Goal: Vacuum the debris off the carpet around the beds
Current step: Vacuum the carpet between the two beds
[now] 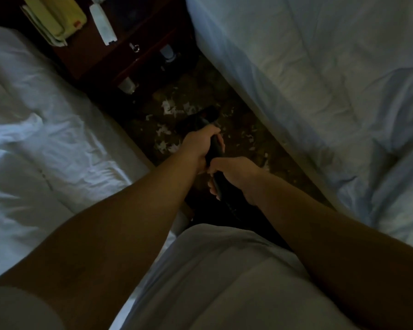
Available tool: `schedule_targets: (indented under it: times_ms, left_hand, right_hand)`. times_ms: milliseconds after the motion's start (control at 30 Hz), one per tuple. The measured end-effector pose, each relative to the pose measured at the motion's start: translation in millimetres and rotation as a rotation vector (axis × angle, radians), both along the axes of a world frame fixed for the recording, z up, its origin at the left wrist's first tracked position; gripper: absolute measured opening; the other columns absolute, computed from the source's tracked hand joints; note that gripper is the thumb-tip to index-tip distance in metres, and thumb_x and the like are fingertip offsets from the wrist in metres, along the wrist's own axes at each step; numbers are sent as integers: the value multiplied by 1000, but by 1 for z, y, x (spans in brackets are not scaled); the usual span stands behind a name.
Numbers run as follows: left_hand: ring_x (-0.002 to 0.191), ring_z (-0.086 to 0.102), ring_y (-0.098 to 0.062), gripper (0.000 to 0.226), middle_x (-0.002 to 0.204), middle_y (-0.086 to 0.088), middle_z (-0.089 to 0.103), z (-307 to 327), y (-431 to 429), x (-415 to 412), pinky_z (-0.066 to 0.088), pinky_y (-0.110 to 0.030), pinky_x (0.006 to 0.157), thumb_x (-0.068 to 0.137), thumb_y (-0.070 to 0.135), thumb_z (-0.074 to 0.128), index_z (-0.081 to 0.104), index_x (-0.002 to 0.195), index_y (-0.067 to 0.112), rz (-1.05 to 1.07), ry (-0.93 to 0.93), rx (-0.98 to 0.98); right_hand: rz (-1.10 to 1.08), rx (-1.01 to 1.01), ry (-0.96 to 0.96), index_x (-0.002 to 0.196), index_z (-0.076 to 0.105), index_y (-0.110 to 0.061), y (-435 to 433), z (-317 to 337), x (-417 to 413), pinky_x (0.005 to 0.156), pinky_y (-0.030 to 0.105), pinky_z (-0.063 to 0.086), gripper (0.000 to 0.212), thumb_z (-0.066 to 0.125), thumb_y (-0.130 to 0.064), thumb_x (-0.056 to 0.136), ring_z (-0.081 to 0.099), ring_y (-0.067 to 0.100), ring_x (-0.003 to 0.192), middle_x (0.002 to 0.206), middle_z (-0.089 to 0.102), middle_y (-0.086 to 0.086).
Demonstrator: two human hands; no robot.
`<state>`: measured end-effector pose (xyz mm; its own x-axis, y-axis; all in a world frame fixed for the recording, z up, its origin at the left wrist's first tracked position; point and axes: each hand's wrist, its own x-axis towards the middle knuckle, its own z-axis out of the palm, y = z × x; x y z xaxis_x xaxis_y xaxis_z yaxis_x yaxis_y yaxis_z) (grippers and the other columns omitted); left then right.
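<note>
Debris: white paper-like scraps scattered on dark patterned carpet, centre of frame, in the narrow strip btwn the two beds; most scraps sit upper-left of the hands, a few more to the right nr the right bed's edge. Black vacuum wand runs from frame centre up toward the scraps; its far end is a dark shape right among them, too dim/blurred to tell if it touches the carpet. Left hand grips the wand farther up, fingers curled round it. Right hand grips the wand's near part just below the left hand, also wrapped tight, hands almost touching. Black hose trails down from under the right hand toward the body. Both forearms bare, coming in from lower left and lower right corners. Pale shirt fills bottom centre. Left bed w/ rumpled white sheet takes the left side of frame; right bed w/ white quilted duvet takes upper right and right side. Dark wood nightstand at top, btwn the beds, beyond the scraps. On its top: cream phone upper left, white remote beside it. Glass-like items on its lower shelves, blurry.
</note>
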<state>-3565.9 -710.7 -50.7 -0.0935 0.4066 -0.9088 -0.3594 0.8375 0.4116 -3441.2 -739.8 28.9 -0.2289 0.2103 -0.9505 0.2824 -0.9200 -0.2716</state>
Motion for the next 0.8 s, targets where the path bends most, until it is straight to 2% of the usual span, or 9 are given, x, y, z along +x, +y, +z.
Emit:
schedule_targets:
  times_ms: [67,133,200,267,367,567,733,800]
  left_hand:
    - [60,59,-23,38,61,-8,60,2,-4,16,52,-37,74,94,27,62,59,61,8,-10,-33,11]
    - [58,58,-22,37,61,-8,59,4,-10,36,51,-34,69,94,24,62,57,62,7,-35,-58,10]
    - [56,58,-22,41,61,-9,58,4,-18,61,49,-33,66,95,23,61,56,57,7,-74,-70,5]
    - [57,58,-23,46,60,-9,58,7,-28,91,49,-34,69,95,24,60,58,52,8,-127,-79,-3]
    - [61,57,-24,52,61,-10,60,14,-43,133,49,-37,72,96,27,59,61,48,9,-224,-81,-28]
    - [59,56,-23,39,60,-9,58,28,-90,230,50,-35,66,98,23,59,55,63,6,-317,-93,-80]
    - [59,57,-25,48,62,-11,60,29,-138,314,51,-34,65,96,27,60,56,53,8,-371,-138,-132]
    - [60,55,-23,46,61,-10,58,30,-154,344,50,-34,63,97,26,59,56,54,7,-374,-171,-157]
  right_hand:
    - [-26,16,-7,99,65,0,-8,0,14,47,27,51,15,64,-15,96,64,21,54,76,65,13]
    - [-46,19,-13,97,65,1,-19,1,32,48,28,52,16,64,-15,96,64,22,54,76,66,14]
    - [-75,18,-27,98,65,1,-30,2,54,52,31,53,16,64,-15,96,66,24,58,77,67,15]
    - [-104,32,-48,100,66,3,-43,5,82,53,31,54,18,64,-14,96,66,24,58,77,68,15]
    - [-169,41,-74,93,69,3,-65,10,122,54,32,54,15,66,-11,92,67,25,59,75,69,16]
    - [-261,25,-115,102,68,4,-121,20,210,53,31,55,19,67,-11,91,67,26,61,83,69,19]
    - [-308,27,-135,101,67,2,-175,29,288,58,35,54,17,66,-12,91,65,27,60,71,69,15]
    - [-335,19,-146,101,69,3,-193,30,315,57,34,54,18,66,-12,91,66,26,59,70,69,15]
